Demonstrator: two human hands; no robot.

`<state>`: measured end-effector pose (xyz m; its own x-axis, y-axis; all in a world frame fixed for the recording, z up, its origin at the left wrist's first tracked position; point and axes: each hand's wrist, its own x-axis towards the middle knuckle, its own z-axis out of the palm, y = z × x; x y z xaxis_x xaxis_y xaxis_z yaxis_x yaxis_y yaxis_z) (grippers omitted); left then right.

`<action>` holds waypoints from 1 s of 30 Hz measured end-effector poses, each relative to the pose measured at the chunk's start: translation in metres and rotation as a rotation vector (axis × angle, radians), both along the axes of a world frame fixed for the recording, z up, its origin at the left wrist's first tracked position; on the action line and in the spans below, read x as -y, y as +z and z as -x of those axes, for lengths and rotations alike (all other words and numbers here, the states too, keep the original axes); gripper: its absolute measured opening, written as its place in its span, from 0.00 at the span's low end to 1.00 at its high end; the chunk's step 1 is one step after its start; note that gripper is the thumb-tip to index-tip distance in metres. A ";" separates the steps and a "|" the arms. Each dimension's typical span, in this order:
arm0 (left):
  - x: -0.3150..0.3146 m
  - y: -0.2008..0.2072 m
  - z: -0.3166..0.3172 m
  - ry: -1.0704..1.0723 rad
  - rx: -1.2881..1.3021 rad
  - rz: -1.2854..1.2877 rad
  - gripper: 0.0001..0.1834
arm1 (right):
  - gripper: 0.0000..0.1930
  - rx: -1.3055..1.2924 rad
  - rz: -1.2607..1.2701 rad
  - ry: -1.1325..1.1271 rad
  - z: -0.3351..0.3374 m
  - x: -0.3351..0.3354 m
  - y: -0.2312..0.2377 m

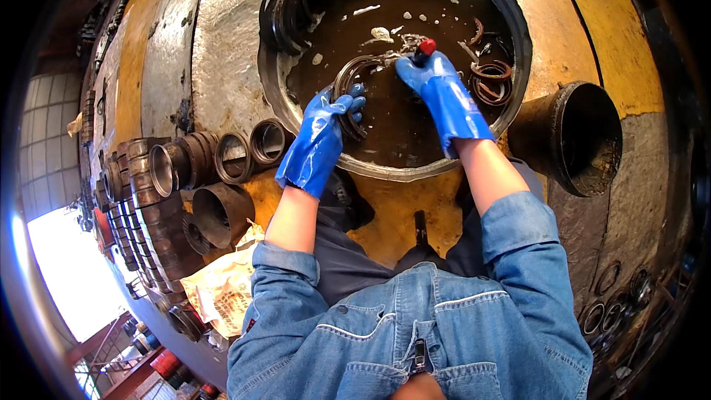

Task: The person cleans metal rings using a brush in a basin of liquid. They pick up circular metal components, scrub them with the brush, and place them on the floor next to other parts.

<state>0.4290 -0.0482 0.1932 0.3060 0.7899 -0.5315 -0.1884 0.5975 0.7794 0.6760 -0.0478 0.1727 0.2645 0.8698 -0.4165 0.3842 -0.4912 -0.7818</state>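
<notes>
A large round tub [404,172] of murky brown liquid lies in front of me. My left hand [318,130], in a wet blue rubber glove, is closed round a metal ring [346,78] at the tub's near left side. My right hand [443,92], gloved alike, grips a tool with a red-and-black handle [427,46] just right of the ring's far edge. The tool's working end is too unclear to name. More rings [278,18] lean against the tub's far left wall. Several rusty rings [492,80] lie at its right side.
An open metal cylinder [589,139] lies right of the tub. Metal rings and sleeves [170,167] stand in rows at left, near a crumpled paper sack [222,289]. Further rings [613,316] lie at the lower right. Worn metal plates and yellow-painted strips [585,0] surround the tub.
</notes>
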 end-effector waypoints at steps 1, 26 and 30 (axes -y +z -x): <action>0.002 0.003 -0.006 -0.011 0.012 -0.030 0.23 | 0.16 -0.095 -0.166 -0.031 0.001 -0.001 -0.003; -0.024 -0.032 0.008 0.042 0.115 0.239 0.34 | 0.16 -0.091 -0.167 -0.017 0.016 0.005 0.026; -0.028 -0.029 -0.004 0.141 0.086 0.334 0.43 | 0.10 -0.367 -0.313 0.082 0.043 0.008 0.024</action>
